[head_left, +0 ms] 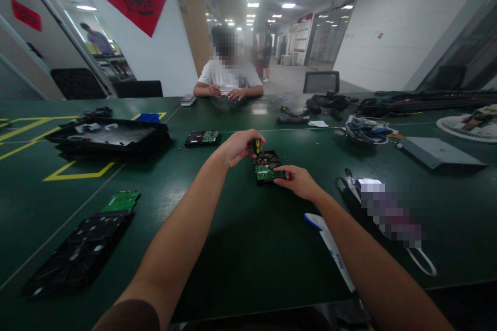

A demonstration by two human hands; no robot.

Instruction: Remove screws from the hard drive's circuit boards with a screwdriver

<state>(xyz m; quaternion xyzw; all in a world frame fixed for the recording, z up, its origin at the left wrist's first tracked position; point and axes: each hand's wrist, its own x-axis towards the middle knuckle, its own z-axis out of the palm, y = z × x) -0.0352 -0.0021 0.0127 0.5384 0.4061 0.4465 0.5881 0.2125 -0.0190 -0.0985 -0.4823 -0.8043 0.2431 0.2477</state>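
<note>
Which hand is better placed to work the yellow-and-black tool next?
Left, probably: the left hand holds the yellow-and-black tool at the hard drive's far-left side, while the right hand holds its near-right edge, placed to steady it.

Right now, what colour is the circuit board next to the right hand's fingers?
Green. The circuit board shows best in the head view.

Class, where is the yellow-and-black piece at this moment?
In the head view, the yellow-and-black piece is near the centre, in the left hand, by the far end of the green-boarded device that the right hand touches.
</note>
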